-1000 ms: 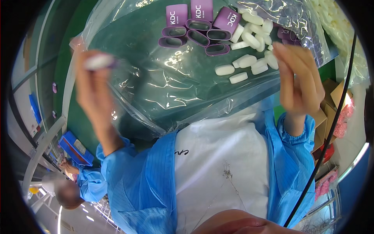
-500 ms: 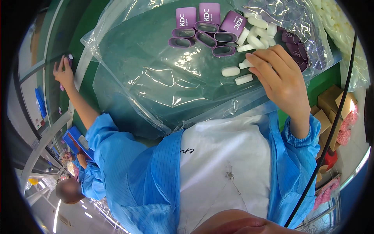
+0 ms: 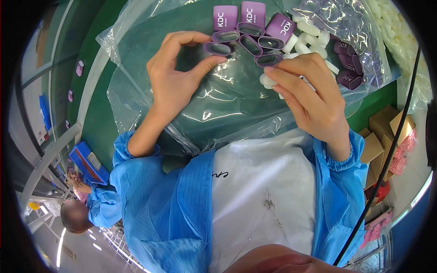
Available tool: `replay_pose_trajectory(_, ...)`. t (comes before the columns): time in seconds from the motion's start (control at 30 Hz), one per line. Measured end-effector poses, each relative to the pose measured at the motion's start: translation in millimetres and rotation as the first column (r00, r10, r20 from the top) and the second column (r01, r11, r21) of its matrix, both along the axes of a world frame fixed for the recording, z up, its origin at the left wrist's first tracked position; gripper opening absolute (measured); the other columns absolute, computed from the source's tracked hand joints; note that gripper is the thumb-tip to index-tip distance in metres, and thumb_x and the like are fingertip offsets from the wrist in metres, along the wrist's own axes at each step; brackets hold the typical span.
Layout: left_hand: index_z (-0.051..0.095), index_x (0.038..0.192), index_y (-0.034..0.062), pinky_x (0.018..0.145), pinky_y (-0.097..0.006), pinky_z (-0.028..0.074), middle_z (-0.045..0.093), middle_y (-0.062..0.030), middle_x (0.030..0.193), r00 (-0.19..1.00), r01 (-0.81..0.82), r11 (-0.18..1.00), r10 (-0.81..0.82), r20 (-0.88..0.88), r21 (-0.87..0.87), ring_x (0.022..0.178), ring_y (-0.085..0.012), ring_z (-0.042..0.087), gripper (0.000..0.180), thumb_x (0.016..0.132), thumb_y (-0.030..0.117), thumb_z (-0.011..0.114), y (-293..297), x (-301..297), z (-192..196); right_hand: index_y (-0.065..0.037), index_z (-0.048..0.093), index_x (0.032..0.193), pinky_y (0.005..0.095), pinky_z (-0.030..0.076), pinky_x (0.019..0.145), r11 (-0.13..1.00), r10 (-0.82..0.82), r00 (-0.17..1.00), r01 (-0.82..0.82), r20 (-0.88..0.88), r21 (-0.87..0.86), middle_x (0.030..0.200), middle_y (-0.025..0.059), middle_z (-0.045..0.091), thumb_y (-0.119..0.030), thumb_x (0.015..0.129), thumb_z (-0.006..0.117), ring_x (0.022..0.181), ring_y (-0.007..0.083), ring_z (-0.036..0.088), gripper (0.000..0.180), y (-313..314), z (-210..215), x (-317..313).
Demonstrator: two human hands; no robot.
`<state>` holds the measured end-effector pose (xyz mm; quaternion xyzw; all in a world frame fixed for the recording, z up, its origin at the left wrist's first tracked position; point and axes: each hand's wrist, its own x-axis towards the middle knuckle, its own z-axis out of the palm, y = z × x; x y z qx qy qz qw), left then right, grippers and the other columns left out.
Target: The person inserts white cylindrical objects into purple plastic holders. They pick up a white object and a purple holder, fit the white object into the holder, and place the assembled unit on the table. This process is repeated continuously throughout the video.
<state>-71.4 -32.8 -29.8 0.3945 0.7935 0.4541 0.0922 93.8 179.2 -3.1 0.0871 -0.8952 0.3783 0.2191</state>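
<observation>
At the left end of a cluster of hollow purple oval cases, my left hand has its thumb and index finger closed around one purple case, whose opening faces me. My right hand hovers low over the plastic sheet, its fingertips pinching a rounded white plug. Other white pieces lie partly hidden under those fingers. Between the hands sit more purple cases, some upright with the opening showing, others lying flat. A pile of white oval plugs lies just beyond my right hand.
Clear plastic sheeting covers the green table. Bagged purple cases and clear parts lie at the right. Purple pieces stand in a row on the strip at far left. Cardboard boxes sit lower right; another person works lower left.
My left hand has come from the strip at far left to the purple cases, leaving a purple piece there. My right hand has shifted left and now covers the loose white pieces.
</observation>
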Motion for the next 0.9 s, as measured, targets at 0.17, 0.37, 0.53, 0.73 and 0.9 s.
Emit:
replay_pose_trajectory(0.17,0.069,0.109,-0.0031,0.092,-0.033,0.051,0.070,-0.0114,0.108,0.994,0.066,0.996,-0.061,-0.095,0.057,0.101,-0.0220,0.066,0.040,0.073,-0.005,0.087,-10,13,0,0.007,0.069,0.103,0.0360,0.049,0.065,0.999,0.003,0.996,-0.007,-0.087,-0.044,0.095,0.0153,0.062,0.005,0.070,0.071,0.078,0.0292,0.058,0.033,-7,-10,-2)
replay_pose_trajectory(0.37,0.072,0.102,-0.0011,0.081,-0.033,0.054,0.070,-0.0119,0.102,0.992,0.109,0.990,-0.114,0.056,0.094,0.094,-0.0243,0.067,0.034,0.072,-0.003,0.087,1,46,-4,0.008,0.068,0.100,0.0362,0.050,0.063,0.996,-0.003,0.992,-0.009,-0.126,-0.092,0.094,0.0163,0.062,0.003,0.069,0.072,0.077,0.0298,0.058,0.032,-21,-15,-3)
replay_pose_trajectory(0.53,0.072,0.104,-0.0023,0.082,-0.033,0.054,0.070,-0.0129,0.105,0.980,0.161,0.981,-0.172,0.101,0.106,0.095,-0.0234,0.068,0.032,0.074,-0.004,0.085,5,53,-3,0.010,0.067,0.094,0.0342,0.051,0.062,1.000,0.018,0.989,-0.014,-0.147,0.023,0.094,0.0173,0.061,0.004,0.066,0.072,0.077,0.0293,0.059,0.029,-31,-19,-6)
replay_pose_trajectory(0.73,0.075,0.098,0.0034,0.070,-0.030,0.056,0.070,-0.0086,0.097,0.989,0.109,0.979,-0.125,0.083,0.170,0.084,-0.0212,0.069,0.028,0.072,0.000,0.086,9,53,-6,0.012,0.065,0.090,0.0321,0.052,0.061,0.975,-0.015,0.986,0.052,-0.167,0.218,0.094,0.0187,0.061,0.003,0.065,0.073,0.076,0.0279,0.059,0.028,-42,-12,-5)
replay_pose_trajectory(0.9,0.075,0.100,0.0033,0.070,-0.029,0.057,0.070,-0.0080,0.098,0.987,0.120,0.977,-0.136,0.085,0.173,0.085,-0.0211,0.069,0.029,0.073,0.000,0.086,10,53,-7,0.013,0.066,0.092,0.0328,0.053,0.062,0.976,0.035,0.990,-0.004,-0.136,0.219,0.095,0.0197,0.062,0.001,0.064,0.073,0.077,0.0281,0.060,0.031,-38,-10,-4)
